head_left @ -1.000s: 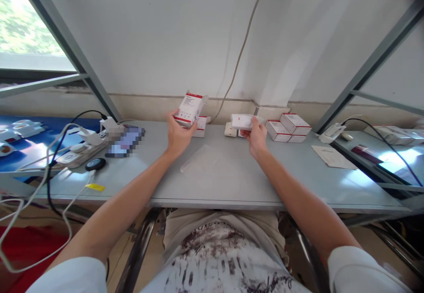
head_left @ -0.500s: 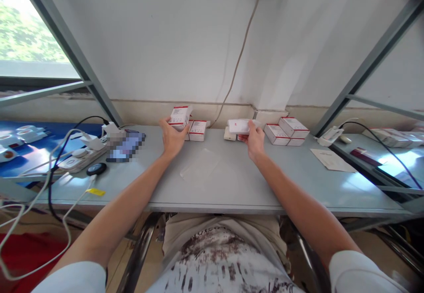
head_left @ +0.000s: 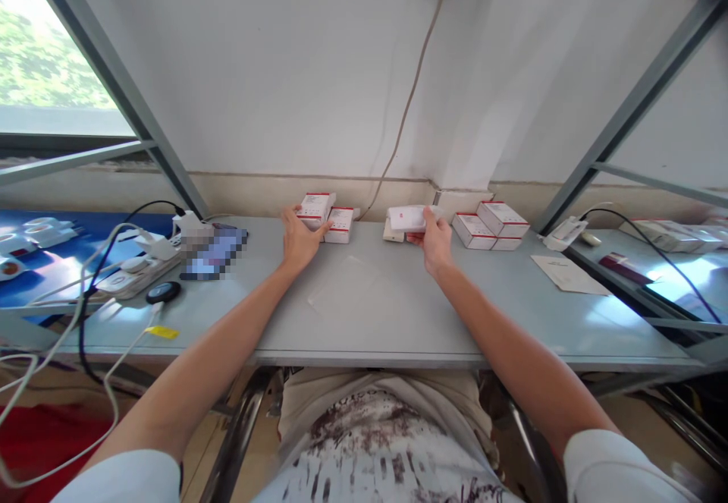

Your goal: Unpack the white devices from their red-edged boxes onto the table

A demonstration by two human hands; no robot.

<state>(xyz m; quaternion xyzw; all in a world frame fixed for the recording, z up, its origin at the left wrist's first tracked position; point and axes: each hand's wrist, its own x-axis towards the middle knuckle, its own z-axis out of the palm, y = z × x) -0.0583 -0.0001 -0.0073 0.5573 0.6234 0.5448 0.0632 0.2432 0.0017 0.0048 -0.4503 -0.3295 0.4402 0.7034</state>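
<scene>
1. Left hand (head_left: 300, 243): fingers and thumb clamped about a red-and-white box (head_left: 315, 210), toward the back of the counter (head_left: 392, 328), just left of a second box (head_left: 341, 224).
2. Right hand (head_left: 437, 243): gripping a white item (head_left: 406, 218) by its right end, near a cream-coloured piece (head_left: 393, 234).
3. Hands well apart.
4. Grouped boxes (head_left: 492, 226) right of right hand.

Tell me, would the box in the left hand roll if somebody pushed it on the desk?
Probably not: the box has flat sides and square corners. It would likely slide, because the desk looks smooth and shiny. It may dent if squeezed, as it looks like card.
</scene>
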